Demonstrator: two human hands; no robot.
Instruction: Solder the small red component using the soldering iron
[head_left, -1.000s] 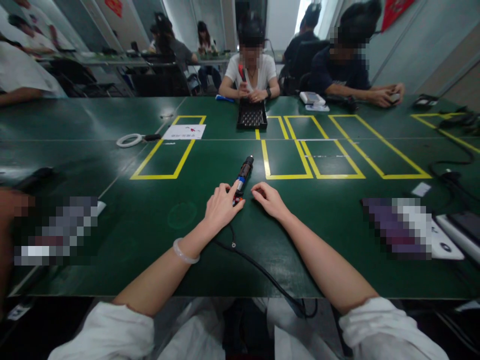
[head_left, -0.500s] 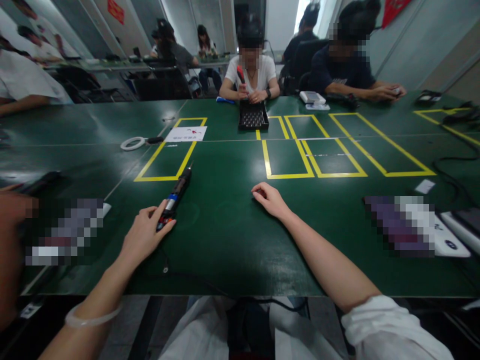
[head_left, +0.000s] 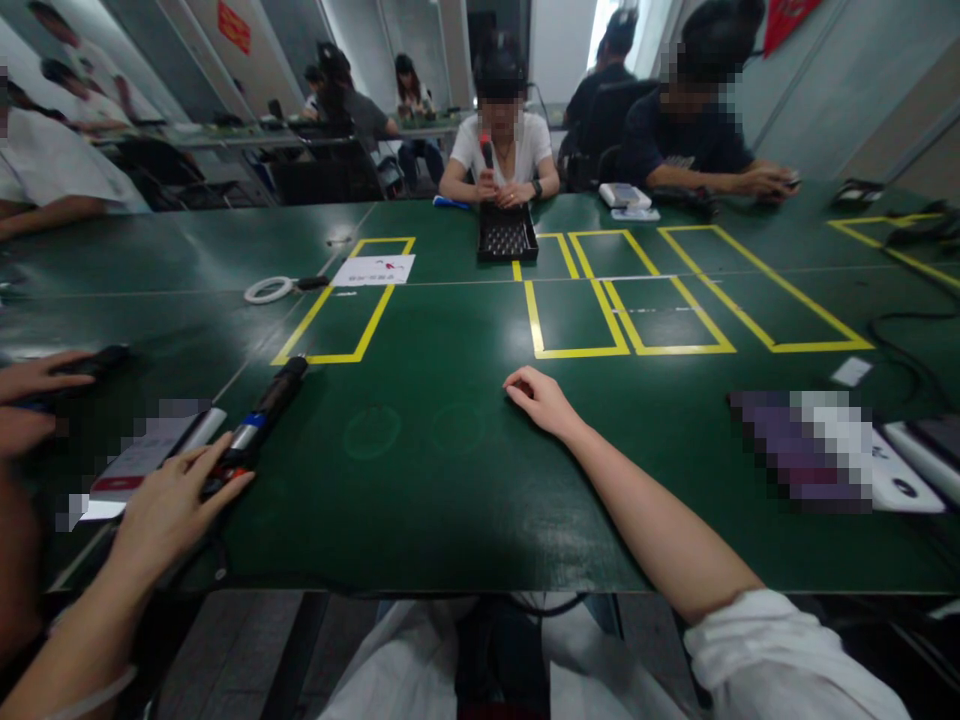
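Observation:
My left hand [head_left: 184,490] is closed around the rear end of an electric screwdriver [head_left: 259,415], a dark, slim tool with a blue-and-silver band and orange-red marks by my fingers. The screwdriver lies slanted over the table at the left, its front end pointing away from me beside a yellow tape outline. A dark cord trails behind it toward the table's front edge. My right hand [head_left: 540,400] rests on the green table top [head_left: 450,500] near the middle, its fingers curled in. Nothing shows in it, though the palm side is hidden.
Yellow tape outlines [head_left: 581,352] mark the table. A paper sheet [head_left: 375,270] and white ring [head_left: 268,290] lie ahead. Blurred flat items sit at left [head_left: 150,460] and right [head_left: 825,450]. Opposite, a person holds a red-handled tool over a black tray [head_left: 508,240]; another person's hands are at far left.
My left hand has moved left and slightly toward me with the electric screwdriver, now near the blurred flat item. My right hand has stayed put.

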